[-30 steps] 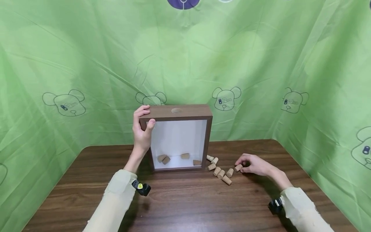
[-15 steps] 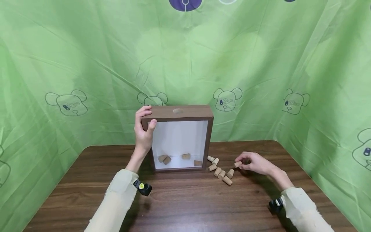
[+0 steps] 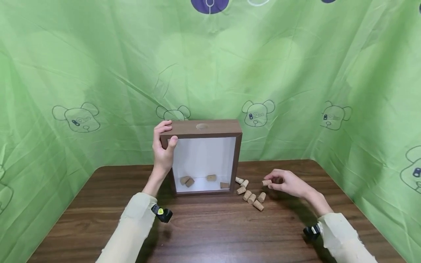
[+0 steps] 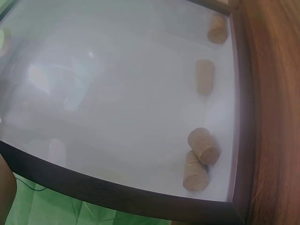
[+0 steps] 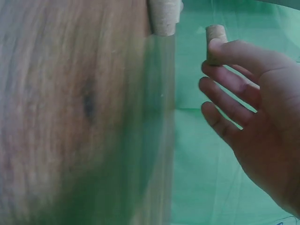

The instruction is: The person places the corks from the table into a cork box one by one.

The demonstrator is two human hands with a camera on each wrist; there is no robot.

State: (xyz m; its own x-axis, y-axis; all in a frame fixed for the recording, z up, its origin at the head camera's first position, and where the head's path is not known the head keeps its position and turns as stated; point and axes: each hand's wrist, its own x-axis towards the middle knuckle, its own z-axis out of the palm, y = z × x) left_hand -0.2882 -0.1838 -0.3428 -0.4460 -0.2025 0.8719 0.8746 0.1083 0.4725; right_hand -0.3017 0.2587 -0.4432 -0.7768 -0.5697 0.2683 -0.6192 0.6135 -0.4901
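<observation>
Right of centre, right hand (image 3: pixel 289 184) pinched a cork (image 3: pixel 265 183) between thumb and fingertips | centre-left, left hand (image 3: pixel 163 153) gripped the brown box's (image 3: pixel 220 127) corner | step, seemingly: cork pick-up | next move likely called for steady fingers, clear of loose corks (image 3: pixel 251 198) lower right of centre

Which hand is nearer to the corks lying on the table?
The right hand: it pinches another cork, just right of the corks on the table. The left hand is farther, gripping the upper left corner of the shadow box, which stands left of these corks.
</observation>
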